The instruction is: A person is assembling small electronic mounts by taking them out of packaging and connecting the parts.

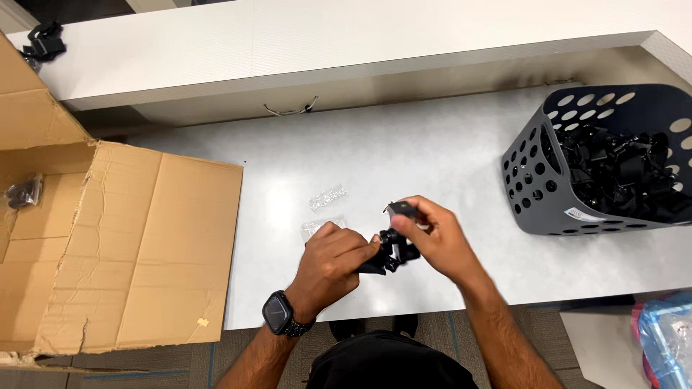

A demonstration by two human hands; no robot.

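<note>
A small black part (395, 251) is held between both hands above the white table (432, 151), near its front edge. Its exact shape cannot be told, because much of it is covered by the fingers. The left hand (333, 265) is closed around the lower end of the part, with the fingers curled tight. A dark watch (278, 313) is worn on the left wrist. The right hand (432, 234) is closed on the upper end of the part, which is pinched between thumb and fingers.

Just behind the part, two small clear bags (326, 199) are lying on the table; one of them is partly hidden by the left hand. To the right of the part, well apart from it, a grey basket (530, 194) with round holes is standing on the table, and it is filled with many black parts (620, 169). To the left of the part, an opened cardboard box (144, 245) is spread over the table end. Behind the part, a raised white shelf (288, 43) is seen along the far side of the table. A blue plastic bag (667, 338) is seen below the basket, off the table.
</note>
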